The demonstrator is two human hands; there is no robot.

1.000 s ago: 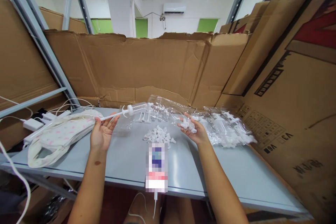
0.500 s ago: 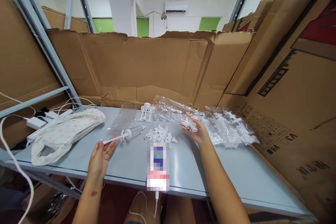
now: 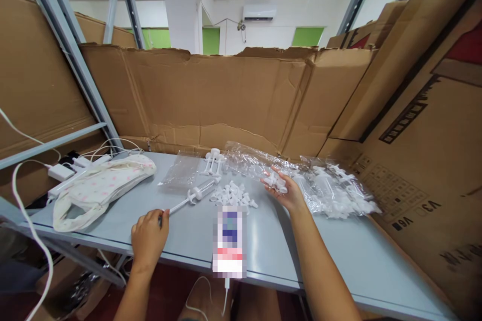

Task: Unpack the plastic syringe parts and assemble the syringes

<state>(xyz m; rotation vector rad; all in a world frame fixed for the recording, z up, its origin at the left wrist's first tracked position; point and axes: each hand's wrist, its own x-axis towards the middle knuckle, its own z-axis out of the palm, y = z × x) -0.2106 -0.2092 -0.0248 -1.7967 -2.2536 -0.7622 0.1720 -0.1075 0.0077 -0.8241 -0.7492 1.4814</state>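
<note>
My left hand (image 3: 149, 236) is closed, palm down, around the plunger end of a large clear syringe (image 3: 196, 194) with a white plunger and collar. The syringe points away to the right, its tip beside a heap of small white plastic pieces (image 3: 233, 194). My right hand (image 3: 292, 196), palm up with curled fingers, holds several similar white plastic pieces (image 3: 274, 180). It hovers right of the heap, in front of a clear plastic bag (image 3: 248, 156). Several white plungers (image 3: 214, 163) stand behind the heap.
A phone with a blurred screen (image 3: 229, 241) lies at the front edge, with a cable attached. Bags of white parts (image 3: 335, 190) lie on the right. On the left are a white cloth bag (image 3: 105, 188) and a power strip (image 3: 77, 175). Cardboard walls (image 3: 222, 95) surround the table.
My left hand has turned from palm up to palm down and moved nearer the front edge, still on the syringe. My right hand keeps the white pieces. The view has shifted slightly.
</note>
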